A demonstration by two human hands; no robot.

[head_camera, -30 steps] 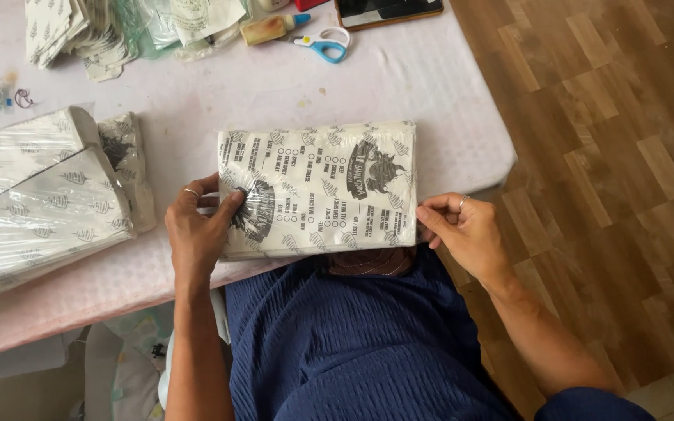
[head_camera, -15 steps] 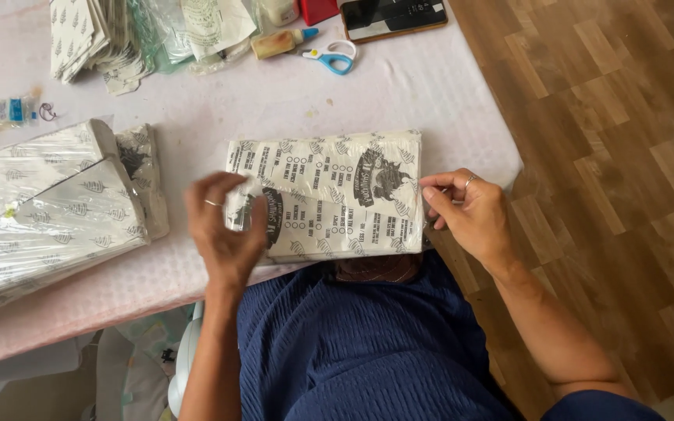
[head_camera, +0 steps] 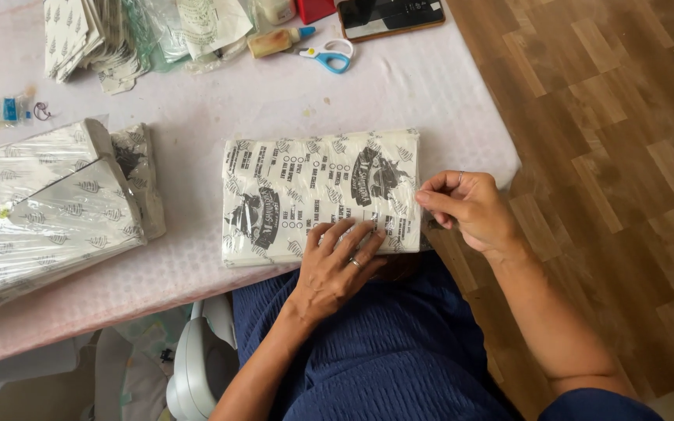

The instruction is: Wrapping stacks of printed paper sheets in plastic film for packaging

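Nearest to us: L hand (head_camera: 338,269), open, fingers spread flat, pressing the near edge of the printed paper pack (head_camera: 321,195). No grip there, just weight on top.

R hand (head_camera: 466,210), at the pack's right end, thumb and fingertips pinched together on the edge; looks like it nips the wrapper or a flap, exact bit too small to tell.

Pack itself: flat stack of black-printed white paper in clear film, lying at the near edge of the table (head_camera: 399,86), right end near the table corner. We judge it light, floppy across its length, film likely slick; paper creases easily. Best taken w/ both hands at the short ends, or flat palm under + thumb on top.

Left of it, apart: larger wrapped bundles (head_camera: 44,210), similar paper, stacked at an angle.

Far side: loose folded sheets w/ leaf print (head_camera: 87,35), glue bottle (head_camera: 278,40), blue-handled scissors (head_camera: 329,56), phone (head_camera: 391,15), small packet (head_camera: 1,111) far left.
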